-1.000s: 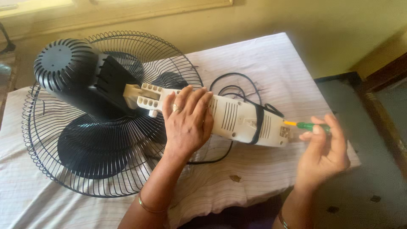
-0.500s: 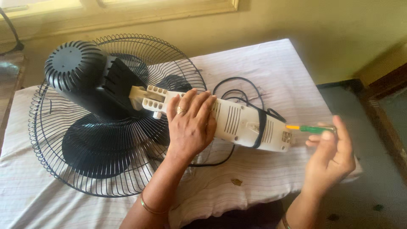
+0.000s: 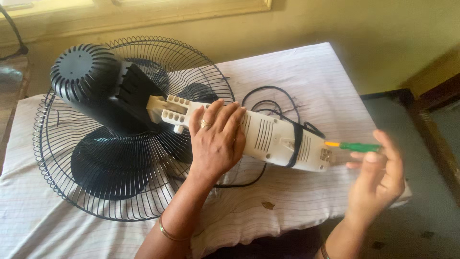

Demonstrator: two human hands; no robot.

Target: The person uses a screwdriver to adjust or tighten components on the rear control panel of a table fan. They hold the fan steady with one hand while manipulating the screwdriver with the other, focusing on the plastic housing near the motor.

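A green-handled screwdriver [image 3: 358,147] with an orange collar lies level in the air, its tip pointed at the end face of the white fan neck [image 3: 280,139]. The right hand [image 3: 378,180] holds the screwdriver at the handle, fingers curled loosely around it with the thumb below; the hand is blurred, so the exact grip cannot be told. The tip is at or just beside the neck's end face, where a small grid of openings shows.

The white neck is a long slotted housing lying slantwise across the counter [image 3: 297,72], with a dark band around it near the right end. The left hand [image 3: 218,139] lies flat on its middle, palm down, fingers spread and draped over the top, pressing rather than gripping; a ring sits on one finger and a thin bangle on the wrist.

At its left end the neck joins a cream hinge bracket [image 3: 167,111], which runs into the black ribbed motor housing [image 3: 84,76]. The motor sits over the round black wire guard [image 3: 120,139], which lies flat on the counter with the dark fan blades [image 3: 105,168] visible through it.

A black power cord [image 3: 273,103] loops on the counter behind the neck. The counter is covered with a pale striped cloth [image 3: 38,225], rumpled at the near edge.
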